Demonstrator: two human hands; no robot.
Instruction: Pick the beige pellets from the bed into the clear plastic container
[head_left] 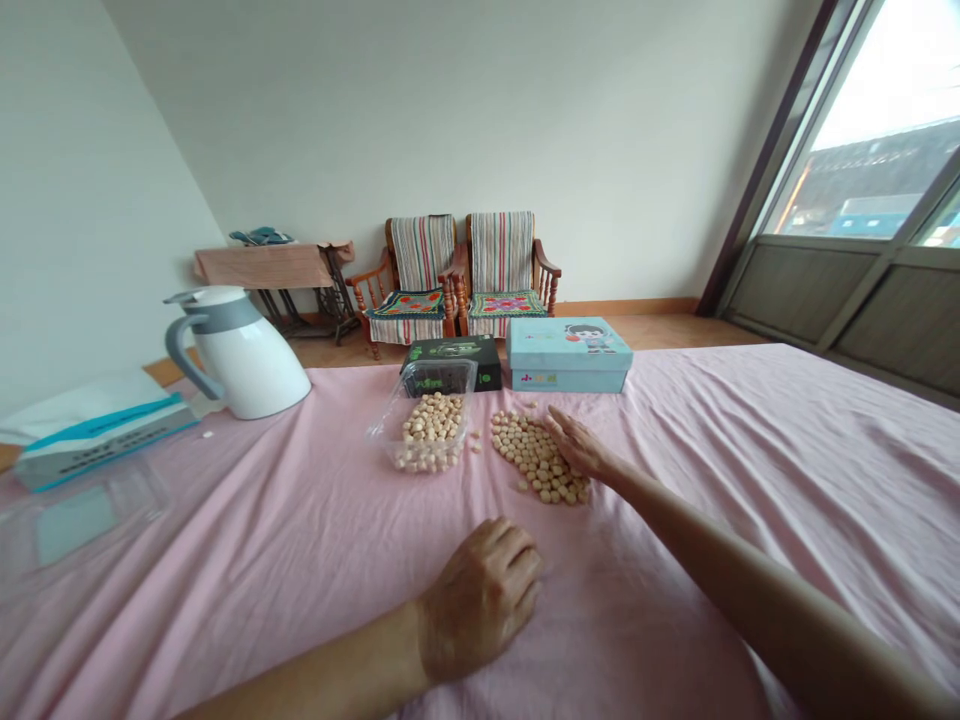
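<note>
Your right hand lies flat, fingers extended and close together, along the right edge of the pale pieces heaped near centre frame. Your left hand, lower centre, is curled into a fist, palm hidden. A clear tub left of the heap holds more.

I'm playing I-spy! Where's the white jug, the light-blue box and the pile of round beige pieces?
White jug (pixel 259 362): head view, on its body.
Light-blue box (pixel 568 349): head view, on its lid.
Pile of round beige pieces (pixel 535 452): head view, near its middle.
</note>
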